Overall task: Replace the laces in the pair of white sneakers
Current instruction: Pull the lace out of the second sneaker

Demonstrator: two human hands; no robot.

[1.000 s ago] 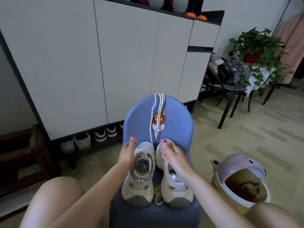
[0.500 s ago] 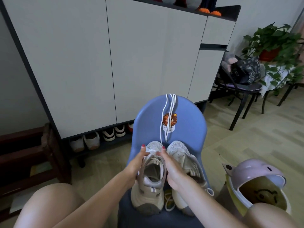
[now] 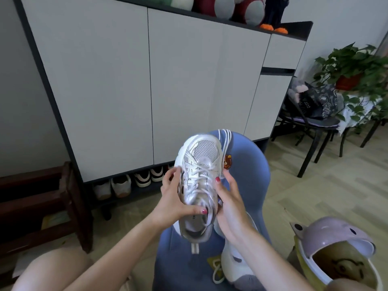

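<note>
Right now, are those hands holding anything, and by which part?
Yes: one white sneaker, lifted. The left hand grips its side, thumb at the collar; the right hand holds the other side.

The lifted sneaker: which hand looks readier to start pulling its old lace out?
Probably the right hand: its thumb rests beside the laces on the sneaker. The left hand grips round the side, thumb across the collar, steadying it.

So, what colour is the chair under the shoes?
The chair is blue, seen in the head view.
</note>
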